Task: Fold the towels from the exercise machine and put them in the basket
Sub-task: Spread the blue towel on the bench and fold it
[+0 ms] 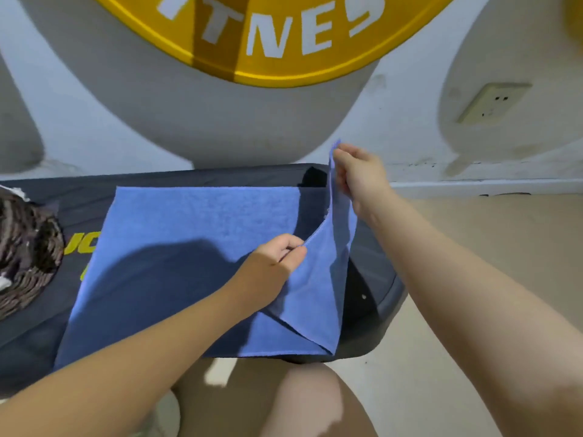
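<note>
Blue towel (195, 234) lies flat on the exercise machine pad (372, 272), right end lifted. Left hand (271, 266) & right hand (356, 175) each pinch that edge. Fold barely begun; basket (28, 257) at far left, contents unclear, towel not yet in

One blue towel (195, 247), one woven basket (28, 257), two hands.

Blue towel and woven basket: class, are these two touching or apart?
Apart. The head view shows the blue towel spread on the dark machine surface, with a strip of that surface visible between the towel's left edge and the woven basket.
</note>
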A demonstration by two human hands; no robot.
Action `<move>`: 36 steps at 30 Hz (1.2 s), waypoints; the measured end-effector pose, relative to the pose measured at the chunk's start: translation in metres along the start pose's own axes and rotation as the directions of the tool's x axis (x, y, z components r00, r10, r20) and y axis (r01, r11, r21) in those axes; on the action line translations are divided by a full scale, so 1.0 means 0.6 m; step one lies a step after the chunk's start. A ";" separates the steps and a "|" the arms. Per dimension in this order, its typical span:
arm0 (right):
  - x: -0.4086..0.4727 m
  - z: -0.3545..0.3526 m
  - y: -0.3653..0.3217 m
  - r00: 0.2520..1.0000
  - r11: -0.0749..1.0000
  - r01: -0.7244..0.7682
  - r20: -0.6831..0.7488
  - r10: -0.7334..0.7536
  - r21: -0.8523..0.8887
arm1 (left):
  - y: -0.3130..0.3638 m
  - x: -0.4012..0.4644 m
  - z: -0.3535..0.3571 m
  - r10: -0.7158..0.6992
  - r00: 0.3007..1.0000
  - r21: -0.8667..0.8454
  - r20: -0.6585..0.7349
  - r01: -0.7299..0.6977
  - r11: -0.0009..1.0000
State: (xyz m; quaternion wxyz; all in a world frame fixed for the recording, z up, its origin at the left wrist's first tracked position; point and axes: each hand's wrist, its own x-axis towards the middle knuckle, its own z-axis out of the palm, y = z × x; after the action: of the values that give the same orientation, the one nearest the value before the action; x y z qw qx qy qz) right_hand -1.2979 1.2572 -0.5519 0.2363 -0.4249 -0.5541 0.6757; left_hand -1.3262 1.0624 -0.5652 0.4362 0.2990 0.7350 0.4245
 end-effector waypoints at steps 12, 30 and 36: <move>-0.007 0.246 0.109 0.843 0.415 0.495 0.538 -0.018 -0.763 | -0.162 -0.088 -0.167 -0.135 0.934 -0.004 -0.330 0.142 0.990; -0.013 0.270 0.073 0.722 -0.064 0.614 0.593 -0.357 -0.787 | -0.170 -0.108 -0.196 -0.041 0.975 0.051 -0.216 0.054 0.997; -0.032 0.399 0.055 0.728 0.190 0.678 0.612 -0.310 -0.710 | -0.173 -0.152 -0.250 -0.085 0.886 -0.357 -0.456 -0.095 0.929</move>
State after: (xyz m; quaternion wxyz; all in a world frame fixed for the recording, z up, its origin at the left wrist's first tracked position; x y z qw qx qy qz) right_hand -1.4830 1.1019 -0.5710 0.0742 -0.1526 -0.9648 0.2008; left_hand -1.4272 0.8863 -0.5831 0.2952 0.1035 0.7237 0.6152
